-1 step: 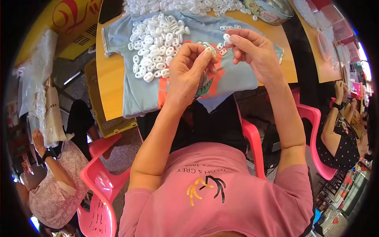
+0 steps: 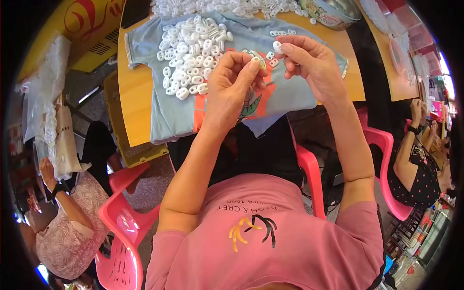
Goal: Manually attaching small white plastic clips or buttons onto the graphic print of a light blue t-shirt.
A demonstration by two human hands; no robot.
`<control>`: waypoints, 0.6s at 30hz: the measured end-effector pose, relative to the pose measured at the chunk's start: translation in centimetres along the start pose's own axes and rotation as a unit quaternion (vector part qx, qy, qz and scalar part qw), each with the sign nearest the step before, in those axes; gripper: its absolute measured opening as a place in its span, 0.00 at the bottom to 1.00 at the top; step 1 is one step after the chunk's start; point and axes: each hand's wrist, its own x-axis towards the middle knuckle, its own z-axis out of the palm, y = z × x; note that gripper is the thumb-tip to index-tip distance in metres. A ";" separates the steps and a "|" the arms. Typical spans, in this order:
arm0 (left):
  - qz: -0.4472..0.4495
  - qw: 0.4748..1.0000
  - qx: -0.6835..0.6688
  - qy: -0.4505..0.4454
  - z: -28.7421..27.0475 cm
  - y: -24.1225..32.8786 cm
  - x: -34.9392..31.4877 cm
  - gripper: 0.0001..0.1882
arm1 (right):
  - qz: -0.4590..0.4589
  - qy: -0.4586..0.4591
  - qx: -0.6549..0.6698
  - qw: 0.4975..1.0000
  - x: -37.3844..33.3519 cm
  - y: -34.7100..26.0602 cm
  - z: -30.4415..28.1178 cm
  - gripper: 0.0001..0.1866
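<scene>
My right hand (image 2: 316, 70) pinches a small white two-hole plastic piece (image 2: 277, 47) between thumb and forefinger, raised above the shirt. To its left, my left hand (image 2: 231, 87) is closed, thumb against curled forefinger. A tiny pale bit shows at that thumb tip, too small to name. Both hands hover over a folded light-blue T-shirt (image 2: 169, 118) with an orange and green print. A heap of white two-hole pieces (image 2: 193, 53) lies on the shirt, left of my left hand. Several more pieces (image 2: 272, 59) lie in small groups behind and between my hands.
The shirt covers much of a wooden table (image 2: 130, 106). More white pieces (image 2: 227, 7) spread along its far side, beside a round tub (image 2: 333, 13). A yellow crate (image 2: 137, 154) stands below left. People sit at both sides, near pink chairs (image 2: 121, 217).
</scene>
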 end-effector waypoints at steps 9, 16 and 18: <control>0.004 1.000 -0.001 0.003 -0.1 0.1 0.2 0.08 | -0.054 -0.001 -0.020 0.998 -0.4 1.0 1.7 0.13; 0.010 1.000 0.004 0.007 -0.1 0.3 0.1 0.08 | -0.097 0.010 -0.034 0.995 -0.6 1.0 2.7 0.13; 0.013 1.000 0.003 0.009 -0.2 0.2 0.2 0.08 | -0.099 0.012 -0.039 0.994 -0.6 1.0 2.8 0.13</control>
